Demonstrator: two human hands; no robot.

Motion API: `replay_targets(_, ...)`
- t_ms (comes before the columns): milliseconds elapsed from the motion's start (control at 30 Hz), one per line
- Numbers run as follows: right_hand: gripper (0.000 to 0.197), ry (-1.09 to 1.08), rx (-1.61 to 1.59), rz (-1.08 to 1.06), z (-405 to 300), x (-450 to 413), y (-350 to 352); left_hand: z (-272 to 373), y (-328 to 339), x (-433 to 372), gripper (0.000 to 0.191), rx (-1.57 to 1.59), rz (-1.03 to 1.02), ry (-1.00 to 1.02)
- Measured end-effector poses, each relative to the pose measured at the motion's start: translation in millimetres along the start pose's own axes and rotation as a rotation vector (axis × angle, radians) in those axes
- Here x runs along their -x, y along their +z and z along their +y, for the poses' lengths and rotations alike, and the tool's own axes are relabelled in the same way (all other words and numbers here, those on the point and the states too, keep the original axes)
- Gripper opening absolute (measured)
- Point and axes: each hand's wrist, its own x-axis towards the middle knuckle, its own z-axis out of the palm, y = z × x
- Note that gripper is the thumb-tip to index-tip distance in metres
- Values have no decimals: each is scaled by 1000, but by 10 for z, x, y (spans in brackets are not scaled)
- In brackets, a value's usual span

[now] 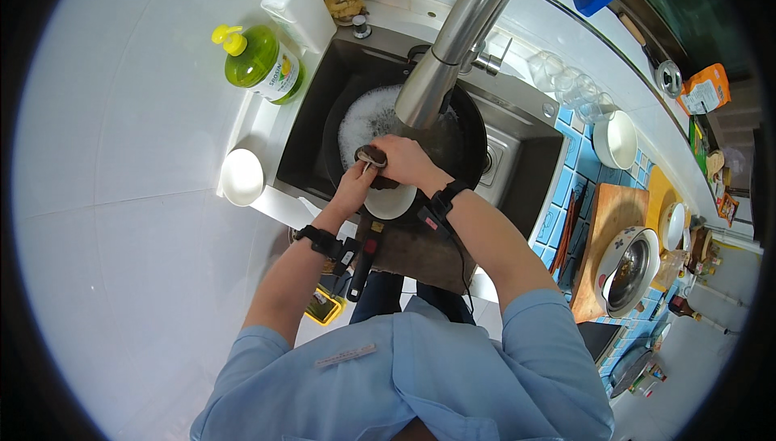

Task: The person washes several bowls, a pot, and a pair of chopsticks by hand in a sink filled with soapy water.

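My left hand [353, 188] and my right hand [407, 161] meet above a black wok [476, 132] in the sink. Between them they grip a dark brown cloth or scrubbing pad [371, 155], bunched up. A thin pale piece shows at its fold by my left fingertips; what it is I cannot tell. White suds [365, 119] float on the water in the wok. Just below my hands, a white bowl [391, 203] sits at the wok's near side, partly covered by the brown cloth. The wok's black handle [362, 268] points towards my body.
A steel faucet [433, 77] hangs over the wok inside the dark sink [539, 165]. Left stand a green soap bottle [260, 65], a white pump bottle [301, 10] and a white bowl [242, 177]. Right are drinking glasses [570, 86], another bowl [615, 139] and a cutting board [618, 204].
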Motion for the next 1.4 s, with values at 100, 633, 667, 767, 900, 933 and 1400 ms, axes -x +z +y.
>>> replay_targets(100, 40, 139, -37, 106, 72, -34, 22, 146, 17, 53, 36, -115, 126, 13)
replay_targets(633, 29, 833, -1423, 568, 41, 210, 267, 444, 382, 40, 44, -301, 583, 527)
replay_targets(667, 29, 793, -1149, 570, 136, 206, 255, 430, 362, 42, 46, -253, 498, 470)
replay_targets(767, 32, 484, -202, 368, 46, 222, -46, 253, 108, -38, 47, 65, 271, 268)
replay_targets(900, 35, 18, 46, 222, 76, 241, -150, 458, -4, -164, 44, 167, -151, -153)
replay_targets(933, 35, -102, 92, 171, 33, 225, -146, 494, -3, -180, 47, 104, -181, -152)
replay_targets(1400, 39, 741, -799, 597, -39, 76, 146, 509, 311, -124, 72, 484, 386, 82)
